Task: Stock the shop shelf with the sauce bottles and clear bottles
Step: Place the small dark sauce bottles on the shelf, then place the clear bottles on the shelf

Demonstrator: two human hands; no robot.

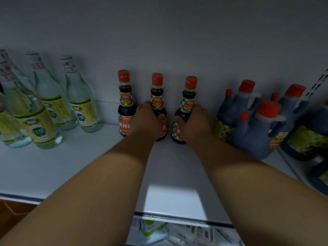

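Three small dark sauce bottles with red caps stand in a row at the back of the white shelf (71, 166). My left hand (147, 119) is wrapped around the middle sauce bottle (157, 96). My right hand (193, 121) grips the right sauce bottle (189, 98). Both held bottles stand upright with their bases on the shelf. The left sauce bottle (125, 103) stands free beside my left hand. Several clear bottles (80, 96) with green and yellow labels stand at the left.
Large dark jugs (255, 132) with red caps and handles crowd the right side of the shelf. A slotted shelf upright (319, 82) rises at the far right. Below the shelf's front edge, packaged goods (152, 229) lie on a lower level.
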